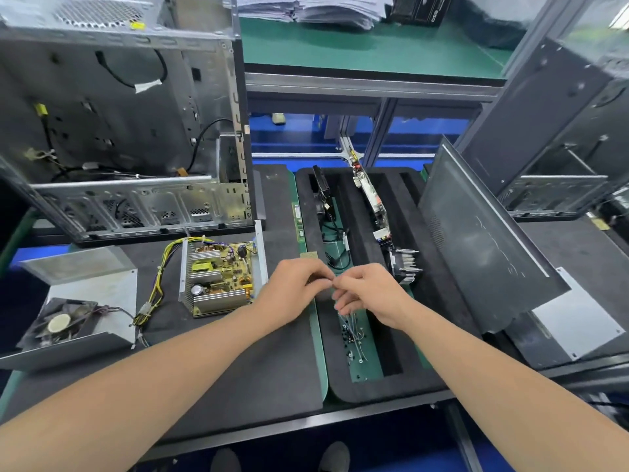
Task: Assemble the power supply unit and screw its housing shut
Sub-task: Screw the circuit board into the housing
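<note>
Two hands, left [292, 291] and right [369, 296], pinch something tiny right of power supply [218, 277]

The tabletop [238, 369] before me wears a black mat; a strip of green mat [322, 356] runs toward me from between my left hand [292, 294] and right hand [371, 294]. Beyond both hands stands a higher shelf [374, 49] topped in green, with paper stacks [306, 8] at its far edge, borne on grey metal posts [383, 131]. Under that shelf the floor [292, 139] is blue. The light is bright and even.
</note>
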`<state>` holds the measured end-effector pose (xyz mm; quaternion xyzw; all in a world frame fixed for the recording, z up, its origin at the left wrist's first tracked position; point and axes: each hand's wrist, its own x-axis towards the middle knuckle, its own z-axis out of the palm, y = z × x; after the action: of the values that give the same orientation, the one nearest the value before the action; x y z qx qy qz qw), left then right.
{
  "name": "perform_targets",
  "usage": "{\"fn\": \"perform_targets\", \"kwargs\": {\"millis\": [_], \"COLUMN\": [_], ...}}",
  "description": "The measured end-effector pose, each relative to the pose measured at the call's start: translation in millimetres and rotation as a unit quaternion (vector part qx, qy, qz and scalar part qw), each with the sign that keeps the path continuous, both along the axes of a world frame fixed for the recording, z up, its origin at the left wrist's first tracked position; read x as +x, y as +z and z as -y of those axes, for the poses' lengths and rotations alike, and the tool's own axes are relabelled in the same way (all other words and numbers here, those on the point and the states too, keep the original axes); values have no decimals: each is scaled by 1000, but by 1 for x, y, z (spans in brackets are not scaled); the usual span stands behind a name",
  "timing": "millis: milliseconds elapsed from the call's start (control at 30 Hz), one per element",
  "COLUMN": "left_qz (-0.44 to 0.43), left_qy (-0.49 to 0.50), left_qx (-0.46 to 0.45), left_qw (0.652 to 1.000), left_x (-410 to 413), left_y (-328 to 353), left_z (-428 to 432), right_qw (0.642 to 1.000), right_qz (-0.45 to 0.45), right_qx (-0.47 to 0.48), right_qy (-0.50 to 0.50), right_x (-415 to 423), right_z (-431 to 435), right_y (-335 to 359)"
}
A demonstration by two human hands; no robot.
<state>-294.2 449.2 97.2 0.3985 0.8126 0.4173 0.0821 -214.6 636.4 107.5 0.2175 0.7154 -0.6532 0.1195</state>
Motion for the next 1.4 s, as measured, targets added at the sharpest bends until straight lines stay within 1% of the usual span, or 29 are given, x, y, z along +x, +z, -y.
{"fn": "perform_targets", "kwargs": {"millis": [67,133,267,367,433,500,533,567,600,633,667,700,733,767,833,933,1067,1167,1233,1267,1300,1333,1367,1400], "left_qz": [-9,-37,-139,-152,-140,-106,-85,-65,-49,-37,-27,-15,-1,11,26,36,46,59,57,56,58,60,61,60], "left_qy": [7,8,18,19,32,86,118,146,168,187,205,220,232,238,239,227,211,193,177,169,162,155,148,143], "left_qx": [2,-3,-11,-16,-14,-4,-2,-3,-4,-4,-4,-6,-8,-11,-12,-6,4,1,-10,-14,-13,-9,-5,-3], "left_qw": [1000,999,990,988,989,991,989,987,985,982,978,975,973,971,971,973,976,980,983,984,985,986,987,988], "left_x": [-6,-10,-19,-27,-32,-38,-41,-44,-47,-48,-50,-50,-51,-52,-54,-56,-60,-65,-68,-69,-70,-71,-72,-73], "left_y": [10,20,36,46,51,53,53,53,52,51,50,48,46,44,41,38,35,32,30,28,27,26,25,25], "left_z": [9,19,44,69,87,106,116,126,135,144,152,160,167,174,185,196,201,204,205,205,205,204,204,203], "right_qw": [999,998,995,992,992,986,975,953,919,868,807,753,722,707,693,679,652,647,646,648,658,680,716,764], "right_qz": [-17,-35,-63,-78,-86,-95,-100,-107,-115,-128,-138,-136,-123,-105,-83,-96,-99,-107,-129,-148,-168,-184,-193,-194], "right_qx": [-25,-39,-69,-74,-51,38,106,185,274,375,472,545,585,602,606,597,615,619,617,614,608,595,568,526], "right_qy": [16,32,46,62,82,131,169,215,261,300,328,343,349,355,382,417,432,432,431,425,410,387,356,319], "right_x": [-6,-12,-25,-32,-38,-42,-43,-43,-43,-43,-42,-42,-42,-41,-37,-30,-27,-27,-28,-29,-30,-33,-36,-39], "right_z": [6,14,33,53,69,87,97,108,119,130,140,149,157,165,181,199,209,205,199,197,194,193,190,187], "right_y": [8,15,27,31,32,32,32,31,30,29,28,26,22,19,12,1,-14,-16,-11,-5,2,11,21,31]}}
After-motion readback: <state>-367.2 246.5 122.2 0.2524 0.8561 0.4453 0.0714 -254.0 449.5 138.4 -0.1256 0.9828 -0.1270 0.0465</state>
